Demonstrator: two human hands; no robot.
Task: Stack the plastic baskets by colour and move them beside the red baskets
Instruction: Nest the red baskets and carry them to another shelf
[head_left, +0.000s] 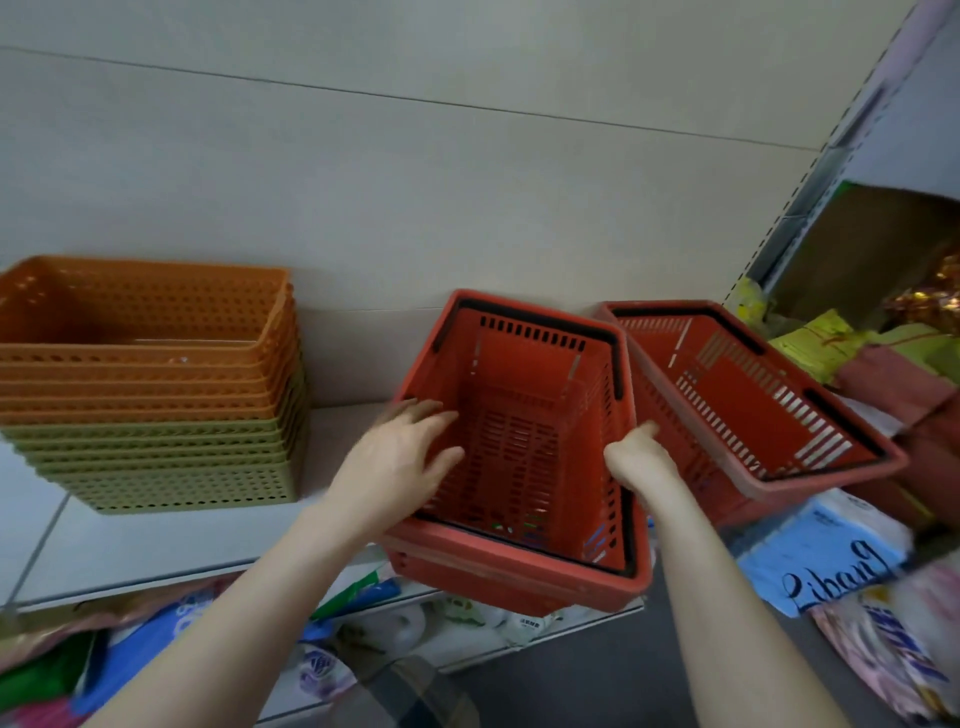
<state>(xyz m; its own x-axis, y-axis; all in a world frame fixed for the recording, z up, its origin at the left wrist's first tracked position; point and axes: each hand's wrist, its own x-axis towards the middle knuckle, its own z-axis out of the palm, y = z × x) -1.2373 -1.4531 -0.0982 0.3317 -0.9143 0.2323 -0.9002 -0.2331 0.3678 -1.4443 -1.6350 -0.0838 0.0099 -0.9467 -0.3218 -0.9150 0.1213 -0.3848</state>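
Observation:
On the white shelf (156, 545) at the left stands one stack of perforated plastic baskets: orange baskets (145, 332) on top of olive-green baskets (171, 467). A stack of red shopping baskets (519, 566) with black handles sits at the shelf's right end and overhangs its front edge. My left hand (400, 462) lies over its left rim, fingers spread and reaching inside. My right hand (636, 457) grips its right rim. A second red basket (753, 395) leans tilted just to the right.
A grey wall panel runs behind the shelf. Packaged goods fill the lower shelf (363, 623) below. To the right lie a blue packet (821, 566), yellow-green packs (821, 343) and a brown cardboard box (872, 249). Bare shelf lies between the two stacks.

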